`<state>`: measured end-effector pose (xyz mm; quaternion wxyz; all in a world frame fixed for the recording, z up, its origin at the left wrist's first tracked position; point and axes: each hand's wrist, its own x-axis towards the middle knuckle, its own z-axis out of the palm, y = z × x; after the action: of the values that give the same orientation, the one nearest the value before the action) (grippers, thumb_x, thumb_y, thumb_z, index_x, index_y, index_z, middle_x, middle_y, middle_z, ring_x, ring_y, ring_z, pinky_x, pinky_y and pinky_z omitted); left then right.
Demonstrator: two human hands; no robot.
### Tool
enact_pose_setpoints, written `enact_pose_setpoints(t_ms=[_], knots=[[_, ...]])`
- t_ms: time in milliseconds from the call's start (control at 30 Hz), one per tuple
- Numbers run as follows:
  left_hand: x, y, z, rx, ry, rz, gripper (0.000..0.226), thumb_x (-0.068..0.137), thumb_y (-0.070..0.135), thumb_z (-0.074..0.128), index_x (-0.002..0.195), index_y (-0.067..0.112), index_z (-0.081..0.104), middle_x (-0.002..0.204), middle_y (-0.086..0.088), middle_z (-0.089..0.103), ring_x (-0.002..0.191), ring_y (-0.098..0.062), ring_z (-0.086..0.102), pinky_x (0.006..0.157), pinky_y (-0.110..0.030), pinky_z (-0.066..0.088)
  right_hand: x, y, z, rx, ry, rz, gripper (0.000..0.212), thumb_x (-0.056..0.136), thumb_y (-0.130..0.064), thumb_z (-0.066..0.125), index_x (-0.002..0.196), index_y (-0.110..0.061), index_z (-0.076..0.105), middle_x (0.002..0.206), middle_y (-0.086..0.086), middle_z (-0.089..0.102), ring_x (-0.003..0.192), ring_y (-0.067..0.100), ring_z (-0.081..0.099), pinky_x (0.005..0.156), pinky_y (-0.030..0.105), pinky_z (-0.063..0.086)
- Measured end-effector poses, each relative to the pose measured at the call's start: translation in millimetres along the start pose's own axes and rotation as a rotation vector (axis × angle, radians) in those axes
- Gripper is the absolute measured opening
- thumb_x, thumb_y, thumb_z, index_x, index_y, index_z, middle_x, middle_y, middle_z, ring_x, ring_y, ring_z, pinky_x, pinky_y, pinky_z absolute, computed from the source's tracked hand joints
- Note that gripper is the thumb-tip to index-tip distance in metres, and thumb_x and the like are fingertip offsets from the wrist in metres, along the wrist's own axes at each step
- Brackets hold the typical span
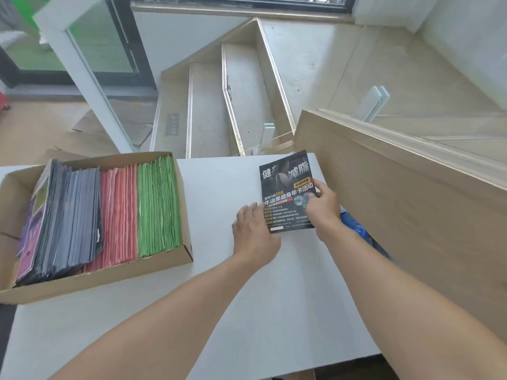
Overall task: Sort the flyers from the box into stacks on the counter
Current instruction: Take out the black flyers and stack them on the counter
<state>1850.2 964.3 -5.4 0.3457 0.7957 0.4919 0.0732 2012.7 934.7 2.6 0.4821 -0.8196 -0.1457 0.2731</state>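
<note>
Dark glossy paper flyer with white and yellow print point(286, 190) lies at the far right of the flat white counter point(219, 311), well apart from the shallow brown cardboard box point(96, 281) at the counter's left edge. Right hand point(322, 205) pinches the flyer's right edge, thumb on the printed face, fingers curled beneath. Left hand point(253, 231) rests at the lower left corner with fingers fairly straight and gripping nothing; cannot tell whether they press the sheet or only touch its edge. Whether one sheet or a small stack sits here cannot be told. Box holds upright rows: green sheets point(159, 207) at right, pink sheets point(119, 218) in the middle, dark grey sheets point(71, 223) at left, purple ones point(27, 242) outermost. Judgement: step in hand is seating the dark flyer as the first stack. To do it well, square its edges with the counter, keep it clear of the right-hand drop, and leave room between it and the box for the other colours.
</note>
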Motion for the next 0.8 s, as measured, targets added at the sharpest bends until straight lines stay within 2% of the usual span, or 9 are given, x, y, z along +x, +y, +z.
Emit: enact_pose_setpoints(t_ms=[67,133,233,367,533,633,700,800], knots=[[7.9,-3.0,7.5,0.114,-0.021,-0.014,0.080,0.084,0.025,0.063,0.153,0.014,0.023,0.160,-0.003,0.020,0.150,-0.024,0.008,0.122,-0.039,0.012,15.2,-1.3,5.0,-0.064,0.021,0.017,0.041,0.100,-0.011,0.045,0.124,-0.037,0.065,0.106,0.001,0.074,0.084,0.023,0.074,0.067,0.037,0.063],[17.9,-4.8,12.4,0.170,-0.023,-0.005,0.084,0.085,0.031,0.063,0.154,0.012,0.020,0.162,-0.006,0.016,0.152,-0.026,0.004,0.123,-0.041,0.009,26.2,-2.4,8.5,-0.127,0.027,0.009,0.042,0.097,-0.011,0.045,0.124,-0.035,0.067,0.108,0.002,0.074,0.088,0.025,0.073,0.075,0.042,0.064],[32.5,-4.2,13.4,0.222,-0.024,0.021,0.082,0.089,0.040,0.060,0.155,0.013,0.020,0.165,-0.007,0.011,0.154,-0.027,-0.004,0.124,-0.043,0.004,37.5,-2.5,10.6,-0.222,0.034,-0.009,0.045,0.094,-0.008,0.044,0.124,-0.032,0.068,0.108,0.001,0.074,0.090,0.026,0.070,0.074,0.037,0.059],[47.0,-5.6,14.3,0.214,-0.070,0.016,0.077,0.089,0.047,0.062,0.153,0.021,0.028,0.166,-0.009,0.008,0.154,-0.029,-0.010,0.124,-0.044,0.002,48.3,1.0,11.7,-0.262,0.050,-0.002,0.040,0.093,-0.006,0.048,0.114,-0.032,0.069,0.102,0.002,0.074,0.090,0.028,0.070,0.071,0.034,0.057],[50.6,-1.9,19.6,0.169,-0.047,0.041,0.070,0.089,0.042,0.063,0.150,0.025,0.033,0.166,-0.008,0.010,0.154,-0.027,-0.010,0.125,-0.044,0.001,55.2,5.1,4.9,-0.310,0.077,-0.005,0.037,0.097,-0.009,0.050,0.127,-0.028,0.064,0.106,0.003,0.071,0.082,0.022,0.067,0.062,0.026,0.048],[53.0,2.6,23.6,0.149,-0.050,0.039,0.069,0.088,0.039,0.063,0.150,0.026,0.034,0.166,-0.008,0.009,0.154,-0.027,-0.011,0.125,-0.044,0.000,56.9,7.1,-1.4,-0.382,0.095,-0.019,0.041,0.098,-0.009,0.051,0.135,-0.024,0.058,0.119,0.004,0.068,0.094,0.023,0.066,0.068,0.027,0.047],[54.7,6.1,26.0,0.144,-0.051,0.040,0.068,0.088,0.038,0.062,0.150,0.027,0.034,0.166,-0.008,0.009,0.154,-0.027,-0.010,0.125,-0.044,0.000,57.5,5.1,-5.3,-0.451,0.080,-0.033,0.038,0.097,-0.008,0.051,0.130,-0.024,0.061,0.123,0.003,0.063,0.102,0.025,0.063,0.075,0.029,0.046],[58.8,10.1,29.4,0.149,-0.041,0.026,0.069,0.088,0.039,0.061,0.150,0.027,0.034,0.166,-0.007,0.010,0.154,-0.027,-0.009,0.125,-0.044,-0.001,60.2,1.3,-4.2,-0.540,0.027,-0.059,0.027,0.088,-0.006,0.052,0.106,-0.021,0.066,0.118,0.003,0.053,0.095,0.025,0.057,0.081,0.030,0.049]])
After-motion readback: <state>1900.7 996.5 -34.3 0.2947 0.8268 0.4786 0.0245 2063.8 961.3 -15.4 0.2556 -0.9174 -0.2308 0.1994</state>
